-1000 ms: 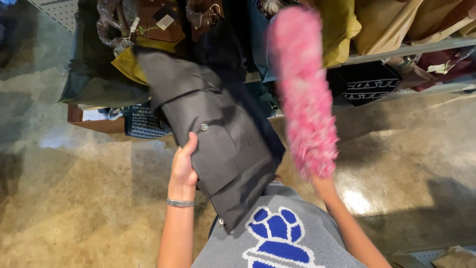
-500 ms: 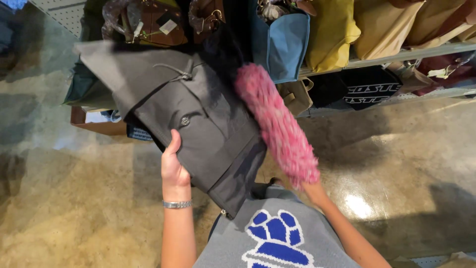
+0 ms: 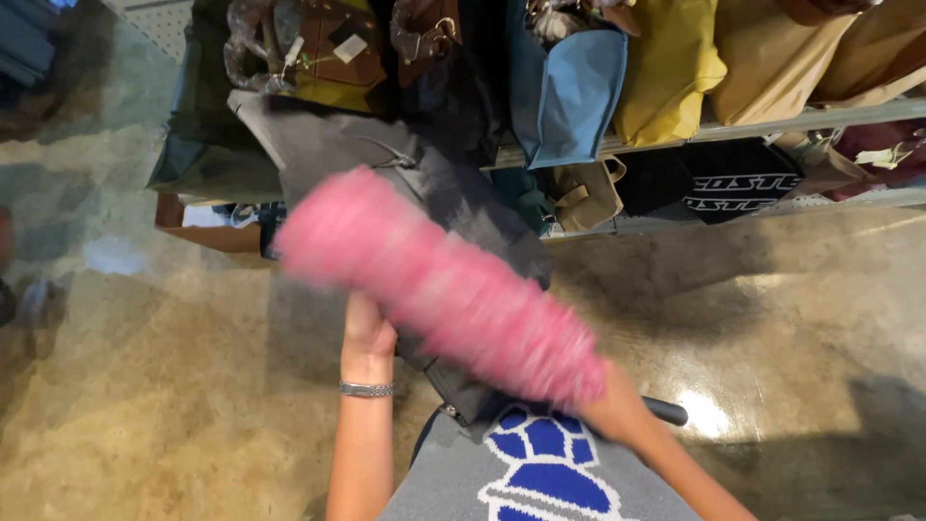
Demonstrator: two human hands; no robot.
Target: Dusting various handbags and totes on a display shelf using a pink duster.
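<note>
1. While we are holding the dark grey bag (image 3: 424, 193) up from below with our left hand (image 3: 368, 333), its fingers are lying hidden behind the fabric, so we are taking the grip as closed on the bag to keep its face turned up.
2. We are clasping the handle of the pink fluffy duster (image 3: 439, 285) in our right hand (image 3: 617, 410), and its blurred head is lying across the bag's front.
3. We are standing close to a shelf (image 3: 772, 123) carrying blue (image 3: 569, 96), yellow (image 3: 670, 68) and tan bags (image 3: 772, 58), with brown bags (image 3: 338, 48) hanging behind the grey one, crowding the duster's room.
4. Concrete floor (image 3: 145, 386) is spreading below us.
</note>
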